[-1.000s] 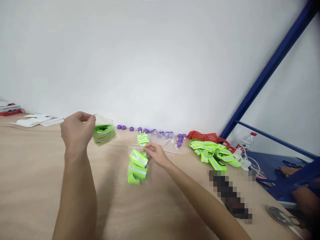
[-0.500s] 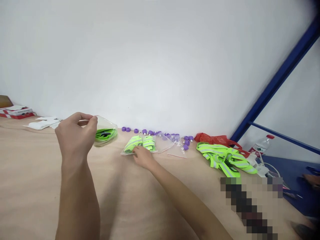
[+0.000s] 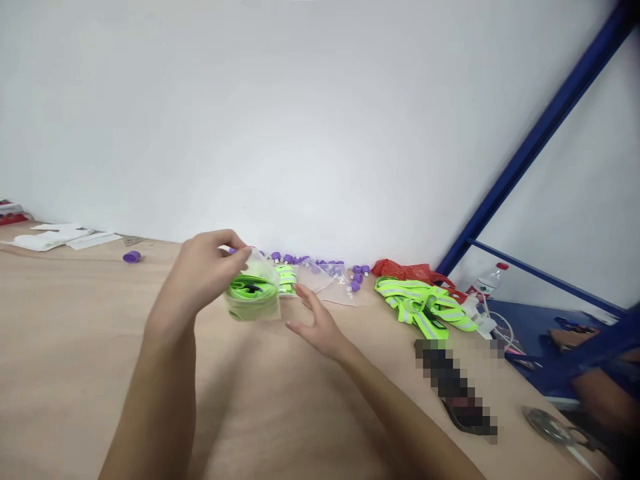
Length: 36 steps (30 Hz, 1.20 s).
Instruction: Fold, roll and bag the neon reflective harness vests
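My left hand [image 3: 213, 267] pinches the top edge of a clear plastic bag [image 3: 255, 303] and holds it above the table. Inside the bag lies a rolled bright green strap with a dark piece on it. To the right, my right hand [image 3: 320, 327] has its thumb and fingers apart, close to the bag and holding nothing. Behind the held bag, a second bagged roll of yellow-green reflective strap [image 3: 287, 279] rests on the table, partly hidden. Flat clear bags [image 3: 330, 283] lie just beyond my right hand.
Several purple caps [image 3: 287, 259] line the wall; one purple cap [image 3: 131, 257] sits apart. Loose reflective straps [image 3: 415, 303], a red plastic bag [image 3: 403, 270] and a bottle [image 3: 487, 283] are at right. White papers [image 3: 50, 239] lie left. A blue metal frame [image 3: 530, 133] rises at right.
My left hand has carried the bag rightward, in front of the bagged roll on the table. My right hand has come off that roll, moved slightly right and opened. The view has shifted.
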### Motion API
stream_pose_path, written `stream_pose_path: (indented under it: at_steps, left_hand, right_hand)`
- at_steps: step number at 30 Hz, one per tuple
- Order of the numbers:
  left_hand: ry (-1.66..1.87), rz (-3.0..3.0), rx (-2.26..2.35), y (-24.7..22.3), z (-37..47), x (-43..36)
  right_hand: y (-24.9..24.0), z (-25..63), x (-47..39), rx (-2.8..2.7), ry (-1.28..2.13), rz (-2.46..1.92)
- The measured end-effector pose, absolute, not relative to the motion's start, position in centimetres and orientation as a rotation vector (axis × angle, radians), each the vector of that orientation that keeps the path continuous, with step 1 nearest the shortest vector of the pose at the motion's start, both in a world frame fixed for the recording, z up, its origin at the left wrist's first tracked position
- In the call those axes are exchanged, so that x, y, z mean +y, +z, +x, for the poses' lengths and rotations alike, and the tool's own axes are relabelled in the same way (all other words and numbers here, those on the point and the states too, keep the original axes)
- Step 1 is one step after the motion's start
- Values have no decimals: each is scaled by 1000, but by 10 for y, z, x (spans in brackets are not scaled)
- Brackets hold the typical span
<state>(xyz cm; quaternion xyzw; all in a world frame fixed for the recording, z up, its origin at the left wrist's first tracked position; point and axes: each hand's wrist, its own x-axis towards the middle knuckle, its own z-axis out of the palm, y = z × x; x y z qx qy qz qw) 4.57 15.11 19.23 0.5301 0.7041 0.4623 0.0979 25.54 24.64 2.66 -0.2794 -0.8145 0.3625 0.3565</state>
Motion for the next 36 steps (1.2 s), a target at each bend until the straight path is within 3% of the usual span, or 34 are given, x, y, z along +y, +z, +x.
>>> stream_pose_path:
  at_steps: [7,13,18,25,32,36]
  left_hand:
    - [1011,2023,1609,162,127,175]
    - [1069,1657,1170,128,158,200]
    - [1101,1220,822,61,185,232]
    - [1112,1113,883,18,209,235]
    - [1002,987,860,2,220,227]
    - [959,886,789,-11,225,224]
  right_hand:
    - [29,323,209,-1937,1099,-806]
    - [15,354,205,-1697,1327,-865]
    - [-2,379,214,-1465,1417,-945]
    - [-14,387,221,-1417,1428,-969]
    - [-11,395,231,-1402,982,-984]
    - [-7,399,233,-1471,1080,-964]
